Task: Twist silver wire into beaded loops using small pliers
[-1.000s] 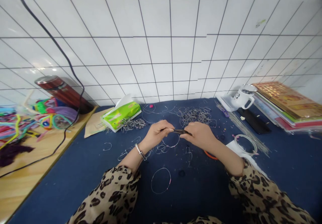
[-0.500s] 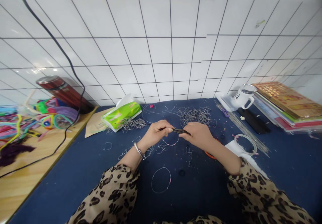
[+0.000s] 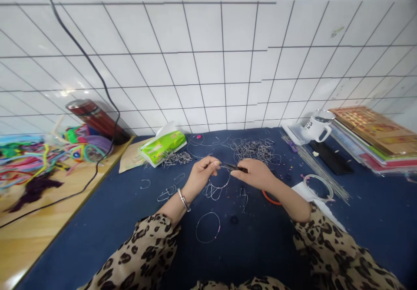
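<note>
My left hand (image 3: 206, 171) pinches the end of a thin beaded wire loop (image 3: 228, 181), which hangs below the fingertips with small pink beads along its bottom. Wrapped in my right hand (image 3: 256, 171) is a pair of dark pliers (image 3: 232, 167); the jaws point left, close to the left fingertips and the top of the loop. Whether the jaws touch the wire is too small to tell. Nearer to me on the blue cloth lies a second wire loop with pink beads (image 3: 219, 229). Bent wire pieces (image 3: 213, 192) lie beneath the hands.
Behind the hands sits a tangled heap of wire pieces (image 3: 256, 151). A green tissue pack (image 3: 164, 147) is at the back left. To the right are a wire coil (image 3: 305, 181), straight wires (image 3: 317, 170), a white mug (image 3: 317, 127) and stacked books (image 3: 374, 133). A black cable (image 3: 97, 75) hangs at left.
The pliers' jaws have drawn back right from my left fingers, opening a small gap between the hands. My view has shifted slightly, and the held loop shows more fully.
</note>
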Demonstrator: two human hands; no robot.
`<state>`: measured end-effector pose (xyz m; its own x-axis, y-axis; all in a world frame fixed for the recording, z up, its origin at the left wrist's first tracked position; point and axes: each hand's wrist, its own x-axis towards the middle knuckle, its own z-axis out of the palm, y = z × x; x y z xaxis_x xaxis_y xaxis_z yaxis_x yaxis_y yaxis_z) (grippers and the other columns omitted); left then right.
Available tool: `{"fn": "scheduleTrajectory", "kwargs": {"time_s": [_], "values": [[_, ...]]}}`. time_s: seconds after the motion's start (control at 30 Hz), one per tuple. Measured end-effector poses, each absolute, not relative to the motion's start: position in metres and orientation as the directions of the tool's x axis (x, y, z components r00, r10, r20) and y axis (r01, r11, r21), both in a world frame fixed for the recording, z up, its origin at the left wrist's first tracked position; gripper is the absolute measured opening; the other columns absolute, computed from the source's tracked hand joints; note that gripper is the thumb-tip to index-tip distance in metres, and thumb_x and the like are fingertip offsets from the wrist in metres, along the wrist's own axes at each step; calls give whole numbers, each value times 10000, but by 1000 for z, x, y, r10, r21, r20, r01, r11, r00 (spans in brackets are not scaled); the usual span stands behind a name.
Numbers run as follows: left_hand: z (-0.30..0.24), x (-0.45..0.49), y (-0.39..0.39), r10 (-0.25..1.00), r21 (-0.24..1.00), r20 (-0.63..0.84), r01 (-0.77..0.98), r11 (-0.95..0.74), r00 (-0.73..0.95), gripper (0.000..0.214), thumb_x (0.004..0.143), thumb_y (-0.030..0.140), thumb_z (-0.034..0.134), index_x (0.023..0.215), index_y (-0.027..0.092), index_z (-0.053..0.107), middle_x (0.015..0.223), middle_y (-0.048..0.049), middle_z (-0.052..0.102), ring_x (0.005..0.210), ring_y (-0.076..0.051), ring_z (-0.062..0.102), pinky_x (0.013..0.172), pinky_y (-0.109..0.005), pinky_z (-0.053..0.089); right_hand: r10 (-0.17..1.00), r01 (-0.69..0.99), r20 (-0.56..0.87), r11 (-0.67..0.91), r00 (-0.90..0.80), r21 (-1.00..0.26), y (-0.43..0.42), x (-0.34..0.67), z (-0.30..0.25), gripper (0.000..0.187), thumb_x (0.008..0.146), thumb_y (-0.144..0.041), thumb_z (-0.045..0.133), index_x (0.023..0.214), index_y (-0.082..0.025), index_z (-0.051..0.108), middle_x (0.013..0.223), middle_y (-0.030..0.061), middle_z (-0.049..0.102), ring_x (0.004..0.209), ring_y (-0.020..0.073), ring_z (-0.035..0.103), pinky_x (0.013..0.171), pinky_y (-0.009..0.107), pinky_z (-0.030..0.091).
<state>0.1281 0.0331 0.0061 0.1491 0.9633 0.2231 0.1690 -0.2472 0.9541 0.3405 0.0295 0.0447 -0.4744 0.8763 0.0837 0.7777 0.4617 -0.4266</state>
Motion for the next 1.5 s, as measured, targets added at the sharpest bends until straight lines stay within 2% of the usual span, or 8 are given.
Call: {"fn": "scheduleTrajectory", "kwargs": {"time_s": [0.13, 0.3, 0.43, 0.73, 1.07, 1.3, 1.43, 1.5], "values": [[-4, 124, 12, 976, 967, 208, 138, -216, 69, 219, 829, 345, 538, 867, 149, 628, 708, -12, 603, 571, -94, 522, 570, -215, 420, 893, 622, 8, 319, -449, -715, 25, 328, 36, 421, 835, -548, 381, 644, -181, 461, 588, -45, 407, 557, 82, 380, 519, 218, 254], [-13, 119, -11, 978, 970, 208, 127, -206, 4, 205, 830, 323, 548, 880, 148, 643, 724, -14, 588, 607, -95, 520, 599, -223, 428, 876, 471, -43, 216, -480, -855, 10, 306, 18, 292, 779, -451, 492, 679, -177, 488, 592, -52, 413, 562, 81, 384, 522, 209, 283], [-17, 116, -16, 984, 977, 178, 111, -180, 28, 213, 830, 331, 550, 901, 155, 647, 787, -35, 623, 652, -112, 564, 642, -245, 460, 887, 428, -20, 202, -461, -881, 9, 300, 11, 203, 768, -356, 507, 674, -176, 506, 595, -50, 424, 562, 78, 389, 520, 202, 292], [-25, 107, -9, 979, 987, 128, 81, -142, 159, 225, 850, 314, 532, 980, 162, 635, 874, -63, 648, 780, -151, 608, 762, -296, 480, 878, 360, 27, 224, -477, -906, 19, 301, 8, 145, 760, -288, 534, 669, -177, 518, 635, -51, 436, 586, 72, 410, 551, 202, 314], [-25, 102, -5, 969, 996, 84, -38, -77, 234, 218, 867, 303, 505, 900, 134, 638, 804, -65, 645, 683, -137, 588, 683, -284, 481, 867, 338, 65, 260, -494, -904, 21, 299, 3, 136, 769, -279, 527, 672, -186, 509, 659, -38, 446, 600, 78, 431, 575, 208, 348], [-23, 98, -2, 941, 980, 142, 88, -177, 308, 182, 829, 282, 567, 933, 152, 642, 813, -54, 618, 690, -131, 584, 674, -277, 477, 882, 335, 44, 224, -469, -915, 20, 300, 6, 171, 776, -313, 527, 665, -183, 515, 647, -41, 439, 582, 74, 418, 553, 203, 339], [-21, 98, -2, 943, 954, 207, 158, -254, 262, 159, 838, 260, 553, 916, 156, 645, 764, -42, 600, 675, -122, 567, 649, -260, 463, 887, 261, -9, 126, -462, -957, 23, 302, 0, 220, 802, -394, 518, 796, -186, 591, 687, -26, 497, 633, 93, 462, 608, 223, 381], [-19, 98, -3, 949, 943, 236, 185, -275, 210, 140, 841, 243, 546, 903, 161, 642, 763, -38, 591, 656, -114, 555, 617, -247, 453, 926, 176, 20, 93, -377, -980, 26, 303, -6, 270, 827, -420, 488, 930, -199, 604, 760, -6, 546, 719, 113, 508, 707, 255, 414]]}}
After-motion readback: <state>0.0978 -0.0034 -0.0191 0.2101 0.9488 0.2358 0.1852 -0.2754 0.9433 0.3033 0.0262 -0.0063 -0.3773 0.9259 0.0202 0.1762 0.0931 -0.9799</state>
